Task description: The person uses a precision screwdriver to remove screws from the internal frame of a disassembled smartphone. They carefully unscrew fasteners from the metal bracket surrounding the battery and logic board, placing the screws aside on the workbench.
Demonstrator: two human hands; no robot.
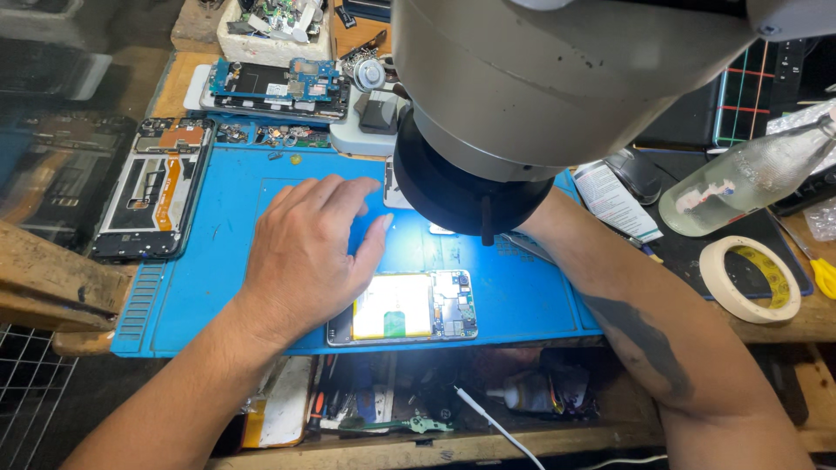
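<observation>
Here left hand [309, 252] is lying flat, fingers apart, beside opened phone [405, 306]; right hand hidden behind microscope [522, 96], fingers untellable. Sliding palm risks knocking phone off mat [244, 187].

This is a phone repair workshop. A blue silicone work mat [261, 187] covers a worn wooden table [805, 318] in mid-frame, and an opened smartphone [405, 306] with battery and circuit board exposed lies on it under the bright light of a large grey microscope head [557, 78] at the top. More stripped phones [157, 187] and loose circuit boards [274, 83] crowd the upper left. A roll of masking tape [751, 278] and a clear bottle [749, 178] sit at the right.
</observation>
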